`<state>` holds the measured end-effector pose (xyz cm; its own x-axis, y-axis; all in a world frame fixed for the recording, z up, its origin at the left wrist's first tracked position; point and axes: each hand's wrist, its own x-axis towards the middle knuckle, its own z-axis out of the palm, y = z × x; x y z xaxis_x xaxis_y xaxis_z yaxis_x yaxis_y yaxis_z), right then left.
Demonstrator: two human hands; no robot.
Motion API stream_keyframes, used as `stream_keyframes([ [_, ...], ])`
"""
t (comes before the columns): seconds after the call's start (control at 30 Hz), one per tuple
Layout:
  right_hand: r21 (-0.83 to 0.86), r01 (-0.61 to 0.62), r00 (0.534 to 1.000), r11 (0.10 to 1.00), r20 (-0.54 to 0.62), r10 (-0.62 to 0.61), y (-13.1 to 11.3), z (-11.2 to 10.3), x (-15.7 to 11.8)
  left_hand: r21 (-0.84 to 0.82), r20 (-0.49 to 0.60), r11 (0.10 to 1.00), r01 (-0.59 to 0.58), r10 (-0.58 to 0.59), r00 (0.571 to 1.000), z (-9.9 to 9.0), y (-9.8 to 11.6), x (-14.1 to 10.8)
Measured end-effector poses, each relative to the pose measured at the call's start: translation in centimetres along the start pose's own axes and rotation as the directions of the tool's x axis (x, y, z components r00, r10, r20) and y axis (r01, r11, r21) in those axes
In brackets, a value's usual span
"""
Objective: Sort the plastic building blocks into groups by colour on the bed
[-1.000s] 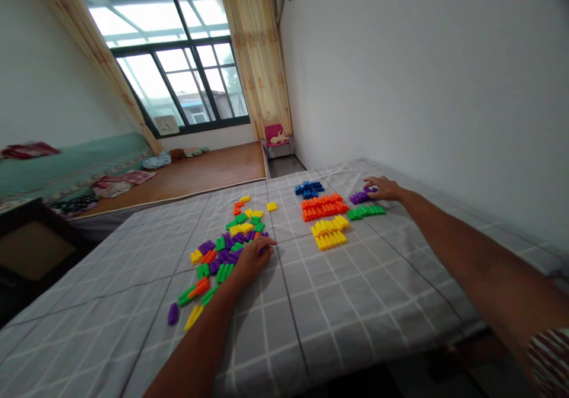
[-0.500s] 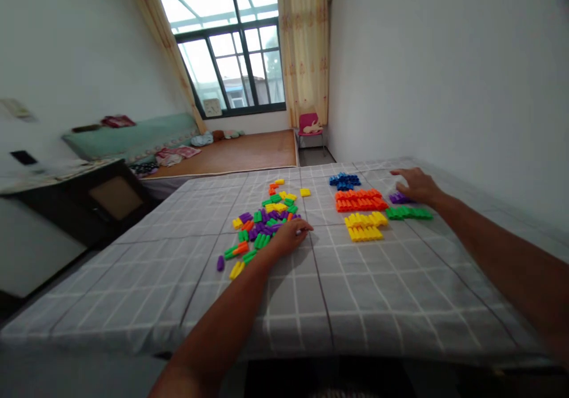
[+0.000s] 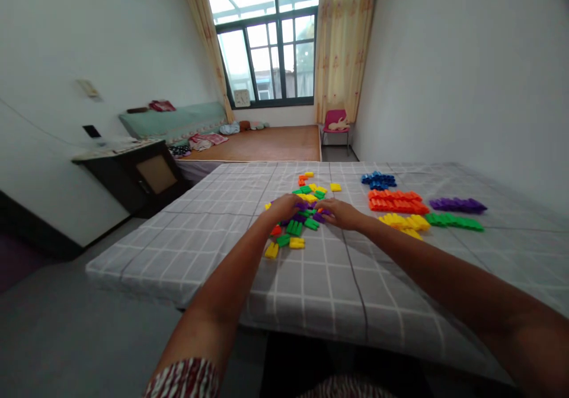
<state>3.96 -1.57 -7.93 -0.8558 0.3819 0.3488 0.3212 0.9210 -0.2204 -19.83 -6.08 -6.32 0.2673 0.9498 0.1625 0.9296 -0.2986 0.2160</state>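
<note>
A loose pile of small plastic building blocks (image 3: 294, 228) in green, purple, yellow and orange lies on the checked cloth. My left hand (image 3: 284, 208) reaches into its left side, fingers curled down among the blocks. Its fingertips are mostly hidden, so a hold does not show. From the right, my right hand (image 3: 341, 213) meets the pile, thumb and fingers closed around a purple block (image 3: 319, 215). Sorted rows stand farther right: blue blocks (image 3: 379, 180), orange blocks (image 3: 395, 201), yellow blocks (image 3: 403, 222), purple blocks (image 3: 457, 205) and green blocks (image 3: 454, 221).
The grey checked tablecloth (image 3: 186, 256) covers a wide table. A single yellow block (image 3: 335, 187) lies behind the pile. Beyond are a bed (image 3: 267, 143), a pink chair (image 3: 335, 119), a dark cabinet (image 3: 146, 176) and a window. A white wall borders the right side.
My right hand has left the purple row and moved left to the pile. My left hand has shifted from the pile's right edge onto its left part. The view has turned left.
</note>
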Motion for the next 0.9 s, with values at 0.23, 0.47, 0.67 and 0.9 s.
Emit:
stream_keyframes([
  [0.23,0.024,-0.029,1.0,0.999,0.0,0.029,1.2,2.9,2.7,-0.138,-0.108,0.936,0.325,-0.341,0.934,0.9,-6.0,-2.0],
  [0.47,-0.003,-0.16,0.984,0.987,-0.08,0.16,1.9,3.7,4.7,-0.259,-0.175,0.934,0.246,-0.296,0.939,1.0,-6.6,-2.3],
  [0.67,0.142,-0.043,0.964,0.989,-0.254,0.078,-1.3,5.2,7.2,-0.65,-0.259,0.754,0.1,-0.342,0.903,1.8,-5.3,-1.9],
  [0.9,0.097,-0.03,0.978,0.995,-0.203,0.049,-2.5,4.3,8.8,-0.773,-0.232,0.634,0.022,-0.315,0.92,2.1,-3.6,-1.9],
])
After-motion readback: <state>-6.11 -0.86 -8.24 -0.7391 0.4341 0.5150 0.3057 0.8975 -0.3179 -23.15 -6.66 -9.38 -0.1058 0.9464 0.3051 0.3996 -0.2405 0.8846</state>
